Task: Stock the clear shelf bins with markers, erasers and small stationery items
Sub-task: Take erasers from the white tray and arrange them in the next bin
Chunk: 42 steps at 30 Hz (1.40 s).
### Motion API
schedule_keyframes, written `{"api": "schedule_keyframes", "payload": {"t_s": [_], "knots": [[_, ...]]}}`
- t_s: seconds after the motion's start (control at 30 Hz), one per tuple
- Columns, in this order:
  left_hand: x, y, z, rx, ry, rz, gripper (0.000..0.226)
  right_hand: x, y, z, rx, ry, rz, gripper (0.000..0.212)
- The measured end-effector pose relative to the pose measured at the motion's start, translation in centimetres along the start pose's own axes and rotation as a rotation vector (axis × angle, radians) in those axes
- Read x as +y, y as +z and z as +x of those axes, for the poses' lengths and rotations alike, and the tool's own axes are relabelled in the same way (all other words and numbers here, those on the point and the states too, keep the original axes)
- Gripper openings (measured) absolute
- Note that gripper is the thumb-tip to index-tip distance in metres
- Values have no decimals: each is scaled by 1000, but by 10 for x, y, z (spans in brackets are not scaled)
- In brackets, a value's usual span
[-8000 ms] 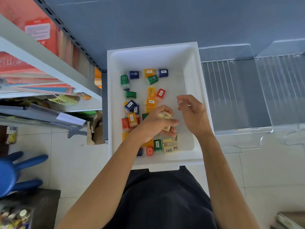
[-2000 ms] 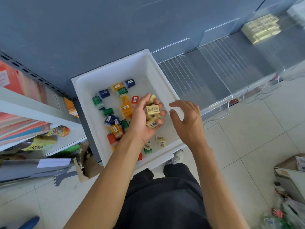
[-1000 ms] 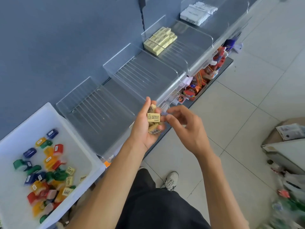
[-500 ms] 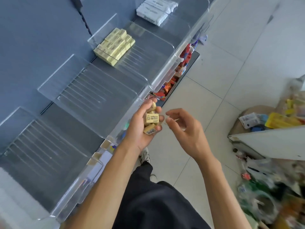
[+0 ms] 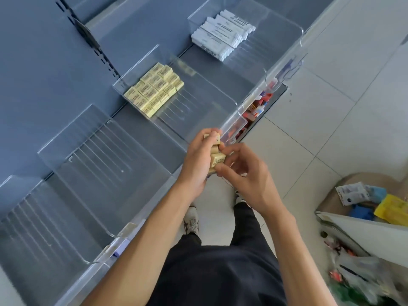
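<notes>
Holding a stack of pale yellow rectangular erasers (image 5: 212,138), your left hand (image 5: 197,164) curls round it; right hand (image 5: 245,180) pinches one block (image 5: 218,160), near the clear ribbed plastic bin (image 5: 198,102) holding matching erasers (image 5: 154,89).

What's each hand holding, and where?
Left hand grips a few erasers in its curled fingers; right hand pinches one between thumb and forefinger.

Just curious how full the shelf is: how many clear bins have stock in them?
2. The eraser bin holds yellow erasers at its back; the far bin beside it holds white packs. Nearer bins look empty; more may lie out of view.
</notes>
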<state>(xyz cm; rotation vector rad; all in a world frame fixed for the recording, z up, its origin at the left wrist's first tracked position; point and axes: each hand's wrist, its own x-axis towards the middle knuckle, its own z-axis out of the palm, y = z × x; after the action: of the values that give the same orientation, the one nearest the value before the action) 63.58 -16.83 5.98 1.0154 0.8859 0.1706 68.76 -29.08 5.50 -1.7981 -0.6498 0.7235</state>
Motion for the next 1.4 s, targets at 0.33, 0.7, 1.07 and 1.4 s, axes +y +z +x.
{"api": "schedule_keyframes", "payload": {"t_s": [0.33, 0.7, 1.07, 1.4], "knots": [[54, 65, 64, 237, 62, -164, 23, -14, -77, 126, -322, -120, 127, 21], [45, 49, 70, 356, 181, -44, 8, -10, -78, 192, -578, -10, 252, 12], [36, -13, 94, 595, 238, -360, 12, -34, 0, 245, -726, -40, -16, 15], [42, -42, 116, 627, 275, -410, 17, -34, 29, 258, -782, -44, -123, 19]]}}
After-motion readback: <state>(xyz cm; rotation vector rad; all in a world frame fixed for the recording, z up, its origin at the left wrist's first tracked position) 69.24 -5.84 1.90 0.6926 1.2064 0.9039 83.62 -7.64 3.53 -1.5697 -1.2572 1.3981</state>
